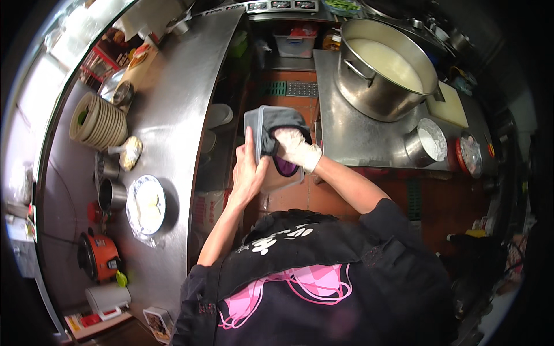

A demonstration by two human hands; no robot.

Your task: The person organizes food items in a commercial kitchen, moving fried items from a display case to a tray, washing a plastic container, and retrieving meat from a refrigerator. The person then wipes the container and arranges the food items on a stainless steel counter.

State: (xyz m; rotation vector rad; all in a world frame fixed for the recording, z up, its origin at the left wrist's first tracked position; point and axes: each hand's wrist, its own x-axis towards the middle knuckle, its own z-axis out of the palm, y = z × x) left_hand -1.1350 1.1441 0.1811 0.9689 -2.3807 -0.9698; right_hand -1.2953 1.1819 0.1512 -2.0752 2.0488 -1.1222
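Observation:
In front of my body, my left hand (247, 171), which is bare, grips a clear plastic container (252, 123) by its side, its fingers along the rim. My right hand (296, 149) wears a pale disposable glove and presses a dark grey cloth (283, 116) against the container. This cloth has a black edge, and a purple patch shows under my wrist. Folds of fabric hide some of my right fingertips. Both hands are over the gap between two steel counters, above a tiled floor (288, 192).
The left steel counter (173, 104) bears stacked bowls (97, 121), a patterned plate (146, 205) and an orange rice cooker (98, 255). On the right steel table (346, 134) stand a large stockpot (368, 93) of pale liquid, a metal pot of white powder (426, 142) and a cutting board (450, 108).

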